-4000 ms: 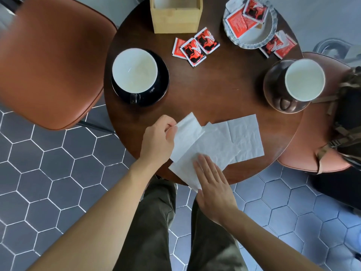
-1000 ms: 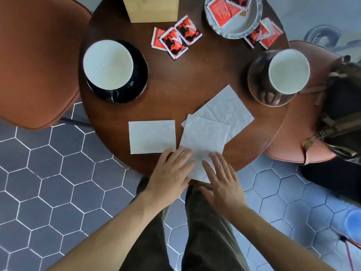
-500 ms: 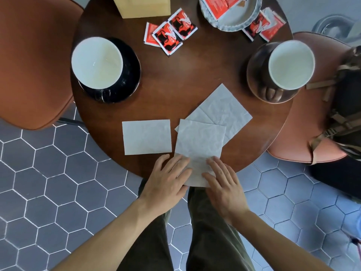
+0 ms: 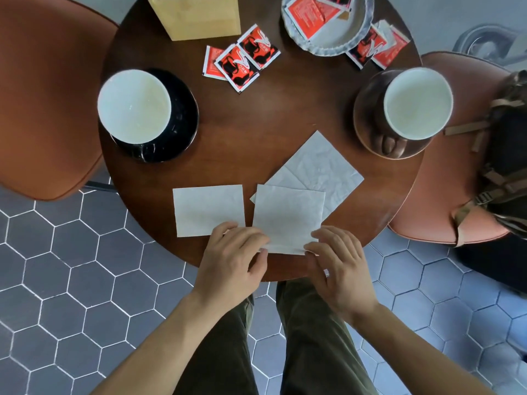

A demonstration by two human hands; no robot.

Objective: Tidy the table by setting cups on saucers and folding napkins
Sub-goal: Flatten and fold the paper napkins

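Note:
Three white napkins lie at the near side of the round wooden table [image 4: 285, 115]. A folded napkin [image 4: 208, 209] rests flat on the left. My left hand [image 4: 232, 262] and my right hand [image 4: 338, 263] pinch the near edge of the middle napkin [image 4: 288, 215], which overlaps an unfolded napkin [image 4: 316, 169] turned like a diamond. A white cup [image 4: 134, 105] stands on a black saucer [image 4: 182, 129] at the left. A second white cup [image 4: 417, 102] stands on a brown saucer [image 4: 368, 121] at the right.
Red sachets [image 4: 242, 58] lie loose near the table's middle back, more lie in and beside a glass dish [image 4: 328, 47]. A wooden box [image 4: 199, 15] stands at the back. Brown chairs [image 4: 48, 95] flank the table; a bag [image 4: 504, 155] sits on the right one.
Four seconds ago I held a napkin up; it lies folded at the left now. Both hands have slid back to the middle napkin's near edge and curled onto it.

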